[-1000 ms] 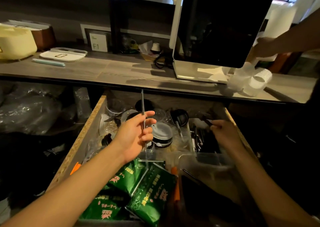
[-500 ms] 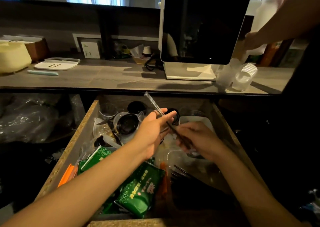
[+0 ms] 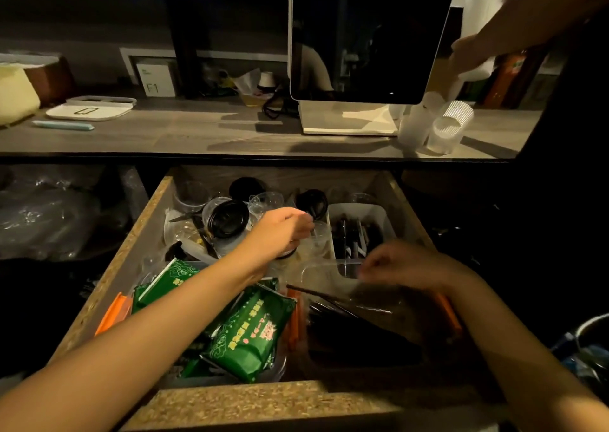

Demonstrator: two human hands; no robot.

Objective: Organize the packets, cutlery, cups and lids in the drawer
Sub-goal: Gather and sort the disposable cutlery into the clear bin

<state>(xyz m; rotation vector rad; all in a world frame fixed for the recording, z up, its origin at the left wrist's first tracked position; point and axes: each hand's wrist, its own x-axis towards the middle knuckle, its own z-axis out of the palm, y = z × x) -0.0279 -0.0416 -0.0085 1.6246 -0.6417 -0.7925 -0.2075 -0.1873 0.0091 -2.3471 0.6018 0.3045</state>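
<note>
The open wooden drawer holds clear cups, black lids, green packets, orange packets and dark cutlery. My left hand reaches down over the cups and lids in the middle. Its fingers curl beside a clear cup, and whatever they hold is hidden. My right hand hovers blurred, fingers curled, at the front of the white cutlery bin. It is above a clear tub with dark wrapped sticks. No stick shows in either hand.
A counter runs above the drawer, with a dark screen, ribbed clear cups, a white tray and a pen. Another person's arm reaches in at the upper right. Plastic bags lie left of the drawer.
The wrapped stick passed from my left hand to both hands and is now out of sight. My left hand dropped to the cups; my right hand moved right, toward the cutlery bin.
</note>
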